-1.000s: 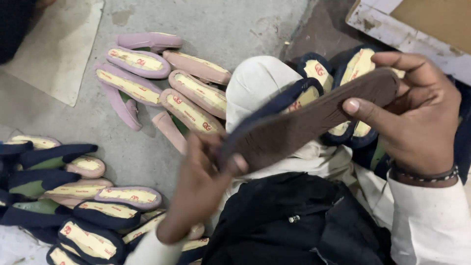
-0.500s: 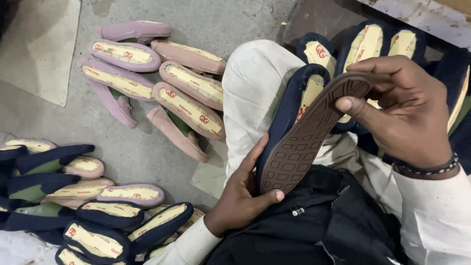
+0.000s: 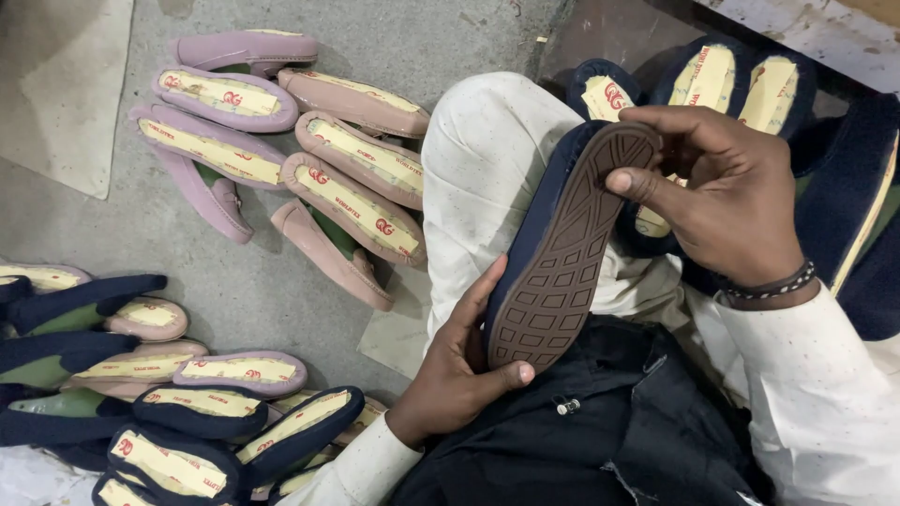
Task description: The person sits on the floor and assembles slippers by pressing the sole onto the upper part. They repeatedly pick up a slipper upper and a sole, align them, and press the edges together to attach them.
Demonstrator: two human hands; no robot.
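Note:
I hold a navy slip-on shoe (image 3: 568,248) with its brown treaded sole turned up toward me, resting over my white-trousered knee (image 3: 487,159). My left hand (image 3: 459,370) grips the heel end, thumb pressed on the sole's edge. My right hand (image 3: 722,192) pinches the toe end, thumb on the sole rim; a dark beaded bracelet (image 3: 769,284) circles that wrist.
Several pink shoes (image 3: 309,159) with yellow insoles lie heaped on the grey concrete floor (image 3: 234,290) at upper left. Navy and pink shoes (image 3: 178,412) pile at lower left. More navy shoes (image 3: 741,80) sit beyond my knee. A black garment (image 3: 600,431) covers my lap.
The shoe has swung from lying across my lap to a steeper, more upright tilt, sole facing me. My left hand shifted down to the heel; the view moved closer.

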